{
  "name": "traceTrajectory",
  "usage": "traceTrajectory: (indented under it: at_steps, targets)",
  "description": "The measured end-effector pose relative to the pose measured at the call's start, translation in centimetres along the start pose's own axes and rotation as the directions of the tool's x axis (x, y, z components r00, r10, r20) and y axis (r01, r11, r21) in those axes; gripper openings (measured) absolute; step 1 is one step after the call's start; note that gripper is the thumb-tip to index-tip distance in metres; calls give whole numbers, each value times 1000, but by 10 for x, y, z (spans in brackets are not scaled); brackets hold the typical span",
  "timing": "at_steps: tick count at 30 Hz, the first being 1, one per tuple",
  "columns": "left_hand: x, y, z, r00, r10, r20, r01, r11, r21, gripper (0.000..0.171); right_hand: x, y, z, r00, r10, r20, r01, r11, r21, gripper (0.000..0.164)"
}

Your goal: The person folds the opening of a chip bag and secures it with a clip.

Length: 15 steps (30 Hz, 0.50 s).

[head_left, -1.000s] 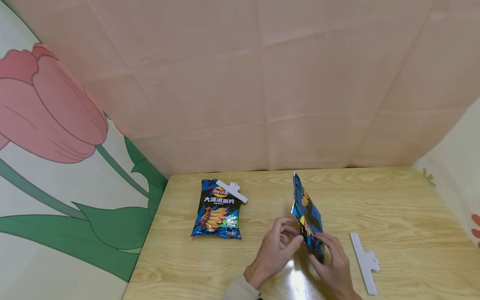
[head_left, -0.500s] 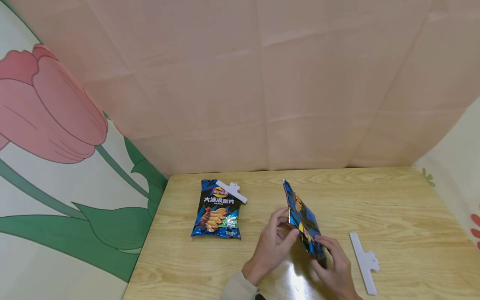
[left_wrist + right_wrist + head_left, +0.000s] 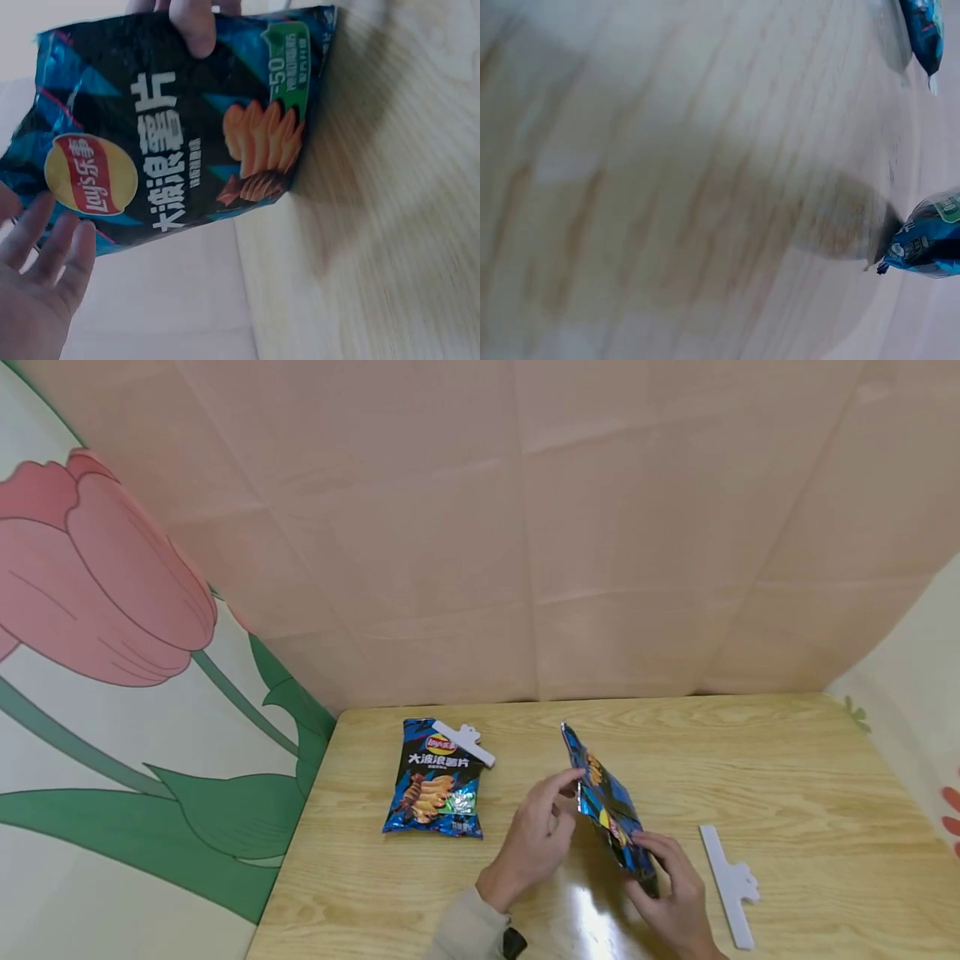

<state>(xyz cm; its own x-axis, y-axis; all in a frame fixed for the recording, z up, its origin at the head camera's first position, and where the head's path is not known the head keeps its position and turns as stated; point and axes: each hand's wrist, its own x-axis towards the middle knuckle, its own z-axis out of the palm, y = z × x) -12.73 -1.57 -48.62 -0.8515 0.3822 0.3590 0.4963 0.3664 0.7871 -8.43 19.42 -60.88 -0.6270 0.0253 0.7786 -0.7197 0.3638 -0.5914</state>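
Chip bag (image 3: pixel 610 803) is up off its flat side, tipped on edge over the right-middle of the bench (image 3: pixel 810 777), with a person's hands on either side of it. Right hand (image 3: pixel 670 893) has the actual grip, thumb on one face and fingers round the other. Left hand (image 3: pixel 534 828) is pretty loose, fingers reaching out with the tips just touching the bag near its logo, not wrapped round anything. Can't tell whether the bag's low end touches the wood. Left wrist view gets the Lay's front side-on. Second bag (image 3: pixel 429 793) lies flat over to the left, front up, with a white clip (image 3: pixel 463 743) across its top right corner; can't say if it's clamped or just lying there. Another white clip (image 3: pixel 725 887) is on the bench right beside the right hand. Beige sleeve (image 3: pixel 468 931) on the left arm, big tulip (image 3: pixel 135 585) on the left wall, pinkish cloth (image 3: pixel 525 527) behind.
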Motion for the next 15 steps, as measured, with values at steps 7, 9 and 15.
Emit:
traceTrajectory:
  at_steps: [7,9,15]
  targets:
    - [9,-8,-4,986,96,-135,-88,994,66,33,-1,1,-1,1000,3,11,-3,999,34,48]
    - [10,-9,-5,983,96,-154,-86,994,73,28,-1,0,-1,1000,3,14,-3,1000,31,46]
    - [12,-10,-8,977,111,-183,-93,990,103,19,6,-6,0,1000,-30,-3,30,999,43,42]
